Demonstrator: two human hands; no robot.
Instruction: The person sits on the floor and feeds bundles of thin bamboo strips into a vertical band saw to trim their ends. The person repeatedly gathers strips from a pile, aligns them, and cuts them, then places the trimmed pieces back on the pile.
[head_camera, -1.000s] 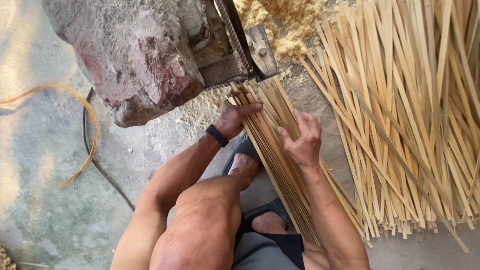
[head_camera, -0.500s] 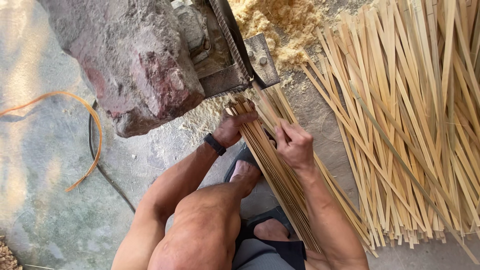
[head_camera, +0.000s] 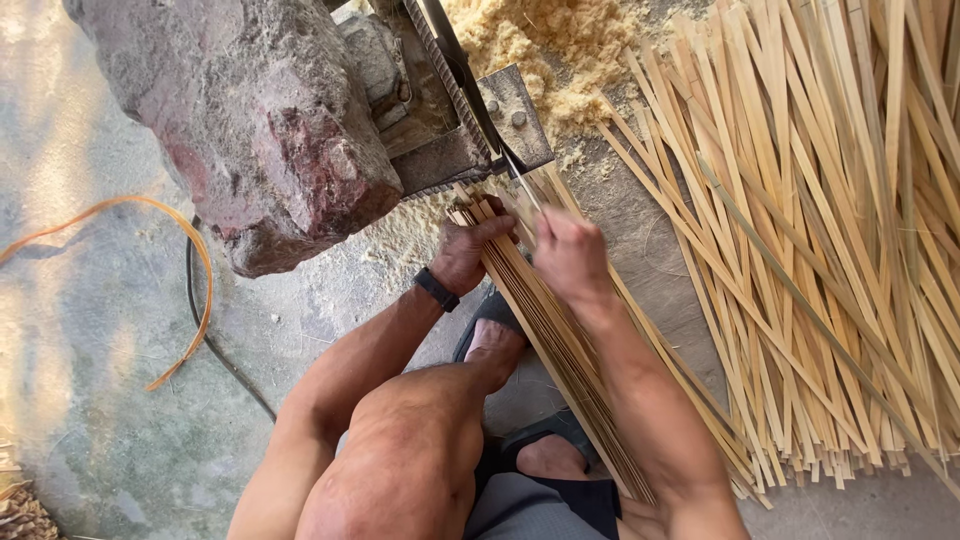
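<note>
2 hands work at 1 bundle (head_camera: 560, 340) of thin bamboo strips that runs from the person's lap up to a metal machine (head_camera: 470, 110). The left hand (head_camera: 470, 250) lies against the bundle's left side near its top end, fingers curled over the strips and pressing on them; a dark band (head_camera: 437, 289) sits on that wrist. The right hand (head_camera: 570, 250) is closed in a fist on the bundle's right side, just below the machine's plate (head_camera: 515, 115); whether its fingers pinch a single strip cannot be told. The bundle's top end touches the machine's mouth, right beside the belt (head_camera: 440, 55).

A big reddish rock (head_camera: 250, 120) rests against the machine's left side. Sawdust (head_camera: 540, 50) is heaped behind the machine. A wide pile (head_camera: 830, 230) of loose strips fans over the ground to the right, near the bundle. An orange cord (head_camera: 190, 260) and a black cable (head_camera: 215, 345) curve over the concrete at left. A bare foot in a sandal (head_camera: 495, 345) sits beneath the bundle.
</note>
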